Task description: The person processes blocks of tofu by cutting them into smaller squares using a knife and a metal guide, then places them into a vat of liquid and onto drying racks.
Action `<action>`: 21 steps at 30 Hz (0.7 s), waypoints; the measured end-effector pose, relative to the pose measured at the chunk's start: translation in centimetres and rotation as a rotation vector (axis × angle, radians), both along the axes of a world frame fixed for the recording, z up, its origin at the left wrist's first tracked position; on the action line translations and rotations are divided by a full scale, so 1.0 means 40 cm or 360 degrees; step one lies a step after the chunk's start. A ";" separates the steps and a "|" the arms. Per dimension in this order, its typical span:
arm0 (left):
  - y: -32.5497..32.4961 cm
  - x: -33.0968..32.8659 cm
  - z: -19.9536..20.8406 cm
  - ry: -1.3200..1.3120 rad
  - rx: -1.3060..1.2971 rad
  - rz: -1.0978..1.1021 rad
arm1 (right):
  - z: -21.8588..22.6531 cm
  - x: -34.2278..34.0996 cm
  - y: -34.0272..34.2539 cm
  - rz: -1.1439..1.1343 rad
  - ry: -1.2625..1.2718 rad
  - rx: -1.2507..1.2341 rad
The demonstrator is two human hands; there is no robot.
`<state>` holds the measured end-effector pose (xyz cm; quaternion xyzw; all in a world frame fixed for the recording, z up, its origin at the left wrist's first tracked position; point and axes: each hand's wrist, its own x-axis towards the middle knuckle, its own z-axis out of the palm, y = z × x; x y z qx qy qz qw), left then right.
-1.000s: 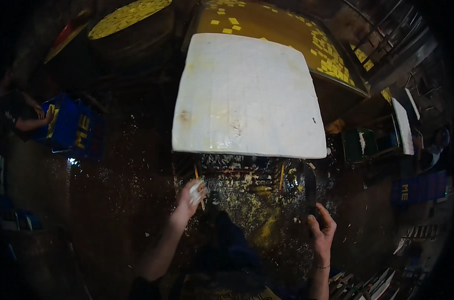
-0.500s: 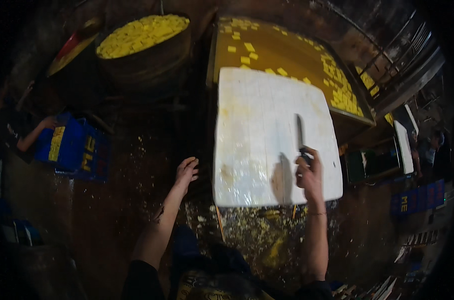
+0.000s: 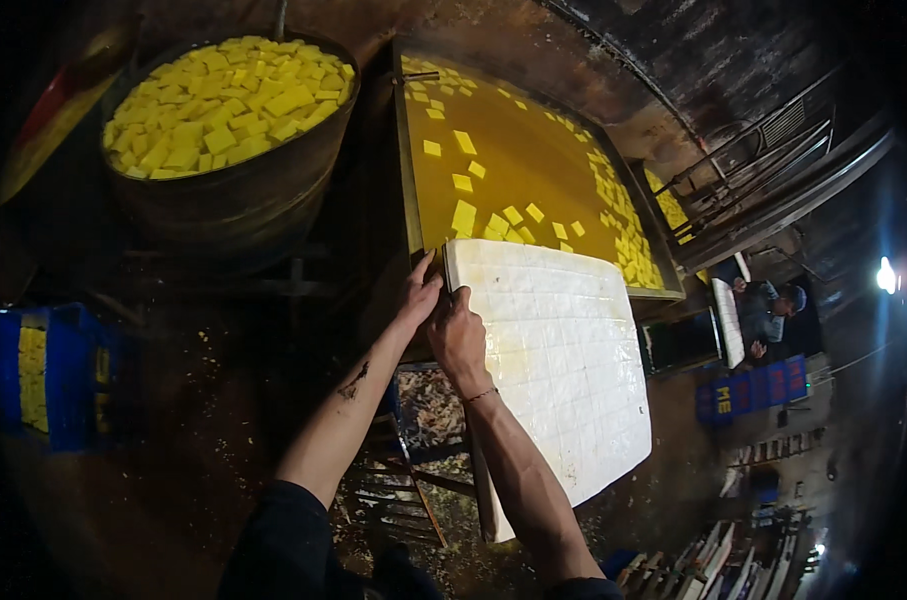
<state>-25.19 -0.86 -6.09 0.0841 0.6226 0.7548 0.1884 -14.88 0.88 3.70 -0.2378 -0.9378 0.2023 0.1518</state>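
In front of me lies a large white board [image 3: 563, 350] with a faint grid of lines, its far edge against a tub of yellow-brown liquid [image 3: 523, 130]. My right hand [image 3: 458, 340] is a closed fist at the board's left edge. From that fist a narrow dark strip, the blade of the knife [image 3: 446, 262], points up along the board's far left corner; the handle is hidden in the fingers. Close beside it is my left hand [image 3: 421, 292], fingers stretched toward the tub's near corner. Whether it touches the blade I cannot tell.
Yellow blocks [image 3: 463, 218] float in the tub. A round vat [image 3: 233, 215] heaped with yellow blocks stands at far left. Blue crates [image 3: 73, 380] stand on the left and more [image 3: 753, 390] on the right. A co-worker [image 3: 773, 305] is by another board at right.
My right hand has moved left with the knife, from over the board to its left edge. My left hand has come forward and right beside it. The view has shifted and turned.
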 end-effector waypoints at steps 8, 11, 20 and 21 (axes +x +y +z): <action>0.050 -0.058 -0.027 0.0237 0.0182 -0.0126 | -0.003 -0.060 0.017 -0.0094 -0.0036 0.0116; 0.037 -0.082 -0.012 0.0340 0.0244 0.0022 | 0.009 -0.024 -0.011 -0.0079 -0.0152 0.0133; -0.061 0.194 0.033 0.0534 0.0373 -0.0071 | 0.044 0.333 -0.136 -0.0054 -0.0193 0.0002; -0.084 0.240 0.047 0.0608 0.0330 -0.0091 | 0.049 0.378 -0.150 -0.0063 -0.0198 -0.0002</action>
